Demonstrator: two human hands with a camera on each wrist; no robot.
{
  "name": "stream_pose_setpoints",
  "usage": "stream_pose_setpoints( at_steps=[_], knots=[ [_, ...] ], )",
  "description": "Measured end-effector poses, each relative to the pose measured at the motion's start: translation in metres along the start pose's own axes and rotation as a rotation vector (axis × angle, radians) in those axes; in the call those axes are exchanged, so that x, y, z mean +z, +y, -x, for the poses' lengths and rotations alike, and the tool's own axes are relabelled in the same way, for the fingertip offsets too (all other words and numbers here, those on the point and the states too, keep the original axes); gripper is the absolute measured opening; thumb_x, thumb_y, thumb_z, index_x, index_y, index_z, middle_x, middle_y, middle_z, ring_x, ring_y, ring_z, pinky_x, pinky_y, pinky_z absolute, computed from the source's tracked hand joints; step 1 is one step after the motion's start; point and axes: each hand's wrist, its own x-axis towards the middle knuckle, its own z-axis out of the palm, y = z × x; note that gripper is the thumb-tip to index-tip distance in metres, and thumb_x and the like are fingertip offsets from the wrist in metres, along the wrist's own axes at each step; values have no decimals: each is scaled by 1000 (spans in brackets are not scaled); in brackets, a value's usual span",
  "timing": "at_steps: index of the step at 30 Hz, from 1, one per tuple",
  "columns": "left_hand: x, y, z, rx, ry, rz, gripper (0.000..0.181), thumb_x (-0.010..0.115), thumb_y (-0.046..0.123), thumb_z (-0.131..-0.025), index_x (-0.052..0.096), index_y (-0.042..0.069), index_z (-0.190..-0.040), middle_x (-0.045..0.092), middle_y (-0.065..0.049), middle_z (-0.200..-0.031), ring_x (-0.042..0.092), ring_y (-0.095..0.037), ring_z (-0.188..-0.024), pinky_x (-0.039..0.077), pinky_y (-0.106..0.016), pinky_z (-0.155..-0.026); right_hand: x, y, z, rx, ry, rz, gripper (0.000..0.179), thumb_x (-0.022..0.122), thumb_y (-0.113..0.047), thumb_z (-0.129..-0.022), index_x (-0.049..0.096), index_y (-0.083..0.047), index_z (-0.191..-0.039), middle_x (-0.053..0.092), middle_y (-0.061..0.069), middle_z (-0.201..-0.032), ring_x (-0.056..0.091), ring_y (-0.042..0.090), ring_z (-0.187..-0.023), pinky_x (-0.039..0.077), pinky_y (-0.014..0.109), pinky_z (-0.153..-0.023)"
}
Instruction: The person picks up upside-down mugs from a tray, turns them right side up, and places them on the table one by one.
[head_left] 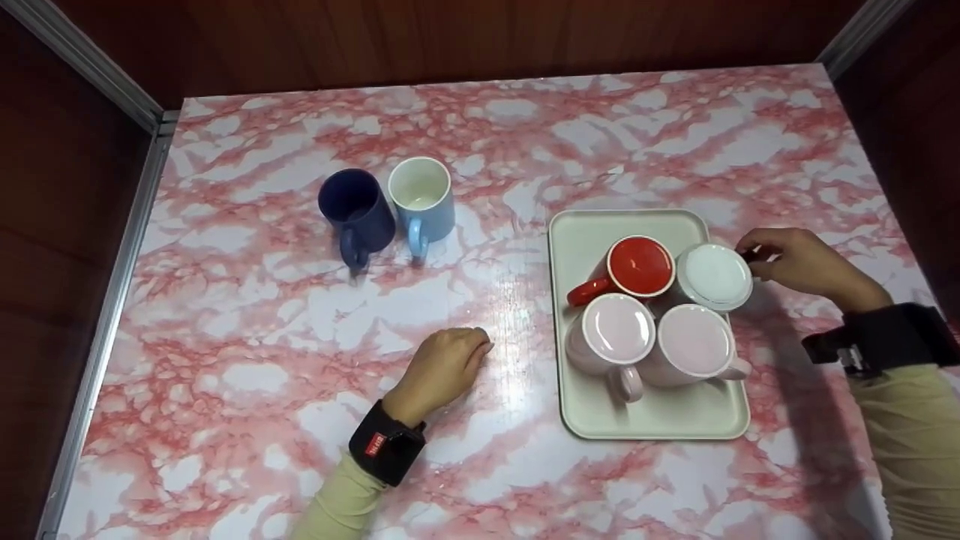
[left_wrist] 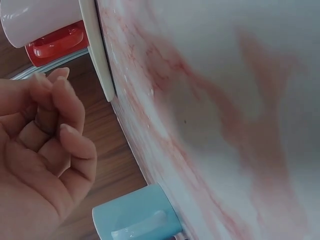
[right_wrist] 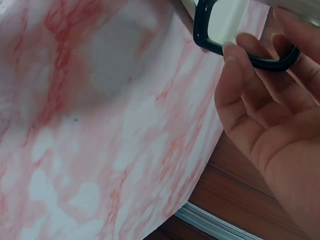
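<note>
At the tray's far right corner my right hand (head_left: 806,262) holds a white-topped mug by its dark handle (right_wrist: 201,27), fingers curled around the handle. The white-topped mug (head_left: 716,274) stands on or just above the cream tray (head_left: 652,426); I cannot tell which. Beside it on the tray are a red mug (head_left: 641,266) and two pink mugs, one at the left (head_left: 619,328) and one at the right (head_left: 696,341). Left of the tray, my left hand (head_left: 439,367) is loosely curled with nothing in it, near the table.
Farther back on the left of the marbled table (head_left: 300,420), a navy mug (head_left: 375,225) and a light blue mug (head_left: 439,217) stand side by side, handles toward me. Dark wooden panels (head_left: 495,37) wall in the table at the back and sides.
</note>
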Motion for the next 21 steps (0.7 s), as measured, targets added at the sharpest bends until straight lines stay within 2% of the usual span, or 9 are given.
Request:
stream_pose_setpoints(
  at_steps=[4, 10, 15, 21],
  knots=[
    [-1, -1, 2, -33, -12, 27, 12, 57, 8, -89, 62, 6, -79, 54, 0, -66, 54, -13, -62, 45, -29, -60, 1, 2, 4, 29, -31, -16, 13, 60, 8, -80, 63, 4, -93, 59, -10, -80, 52, -1, -70, 43, 17, -54],
    [-1, -5, 4, -65, -29, 26, 11, 57, 10, -90, 64, 5, -84, 60, -3, -75, 59, -16, -70, 48, -31, -67, 2, 2, 8, 63, -32, -33, 10, 60, 4, -83, 64, 3, -92, 60, -3, -75, 53, 6, -63, 43, 19, -52],
    [-2, -6, 6, -75, -24, 24, 11, 58, 12, -90, 64, 5, -84, 61, -4, -76, 59, -17, -71, 48, -32, -67, 2, 0, 11, 50, -40, -23, 9, 59, 6, -83, 63, 1, -89, 59, -2, -69, 55, 11, -57, 44, 23, -49],
    [0, -7, 6, -72, -19, 23, 10, 58, 12, -89, 64, 5, -84, 61, -4, -77, 59, -17, -73, 48, -32, -69, 0, -3, 17, 12, -39, 12, 10, 60, 8, -82, 63, 0, -88, 59, 3, -66, 55, 11, -55, 44, 23, -47]
  ],
)
